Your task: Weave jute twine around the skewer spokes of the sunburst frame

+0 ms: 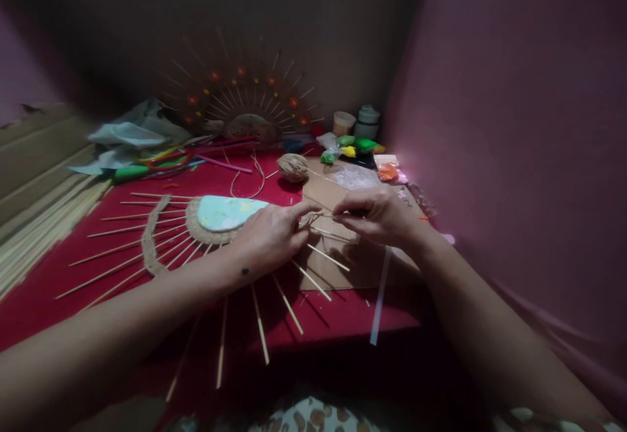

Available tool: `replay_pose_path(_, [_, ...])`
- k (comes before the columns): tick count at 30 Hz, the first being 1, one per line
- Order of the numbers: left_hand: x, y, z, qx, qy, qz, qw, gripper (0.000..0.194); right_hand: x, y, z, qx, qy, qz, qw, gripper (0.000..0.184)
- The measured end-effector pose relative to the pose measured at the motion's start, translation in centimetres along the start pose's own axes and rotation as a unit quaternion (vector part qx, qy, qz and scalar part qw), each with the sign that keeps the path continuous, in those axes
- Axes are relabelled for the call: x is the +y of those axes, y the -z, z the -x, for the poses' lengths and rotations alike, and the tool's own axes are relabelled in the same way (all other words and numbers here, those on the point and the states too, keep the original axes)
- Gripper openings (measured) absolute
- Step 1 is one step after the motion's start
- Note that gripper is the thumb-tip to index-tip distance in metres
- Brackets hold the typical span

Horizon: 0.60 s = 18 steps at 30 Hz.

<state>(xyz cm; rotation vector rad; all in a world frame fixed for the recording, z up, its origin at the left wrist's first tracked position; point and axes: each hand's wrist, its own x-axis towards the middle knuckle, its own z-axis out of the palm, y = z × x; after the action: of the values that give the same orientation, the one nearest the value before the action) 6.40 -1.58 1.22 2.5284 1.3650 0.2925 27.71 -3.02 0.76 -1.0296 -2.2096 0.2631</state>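
A half-round fan of thin wooden sticks (259,324) spreads over the table. Its middle is a pale mint half-disc (230,212) edged with woven twine, and a woven twine band (151,242) crosses the sticks on the left. My left hand (274,232) lies over the fan's right part, fingers closed about the sticks and weaving there; the palm hides that part. Just to the right, my right hand (375,216) pinches a thin strand of twine (323,214) between thumb and forefinger. The strand runs towards my left fingertips.
A ball of twine (292,167) sits behind my hands, beside a cardboard sheet (318,275). Bags of coloured clay (365,146) and tubs (368,121) stand at the back right. A finished-looking stick fan with red flowers (252,128) leans at the back. Loose sticks (53,232) lie left.
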Motion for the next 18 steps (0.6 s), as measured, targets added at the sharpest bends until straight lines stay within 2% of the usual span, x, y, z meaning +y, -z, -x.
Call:
replay_pose_path(6, [-0.4, 0.4, -0.3, 0.029, 0.002, -0.019, 0.999, 0.044, -0.3, 0.9, 0.9, -0.033, -0.016, 0.038, 0.999, 0.018])
replay_pose_path(9, [-0.4, 0.8, -0.4, 0.043, 0.011, -0.045, 0.998, 0.043, 0.0, 0.8, 1.4, -0.008, -0.043, 0.041, 0.998, 0.022])
replay_pose_path(11, [-0.4, 1.2, -0.4, 0.052, 0.015, -0.047, 0.997, 0.042, 0.3, 0.8, 1.7, 0.005, -0.074, 0.021, 0.997, 0.023])
replay_pose_path(16, [-0.4, 1.9, -0.3, 0.085, 0.003, -0.007, 0.996, 0.04, 0.9, -0.1, 1.9, -0.011, -0.163, -0.075, 0.984, 0.028])
replay_pose_path(18, [-0.4, 2.1, -0.3, 0.098, -0.003, 0.014, 0.995, 0.041, 0.9, -0.9, 1.6, -0.015, -0.163, -0.103, 0.981, 0.033])
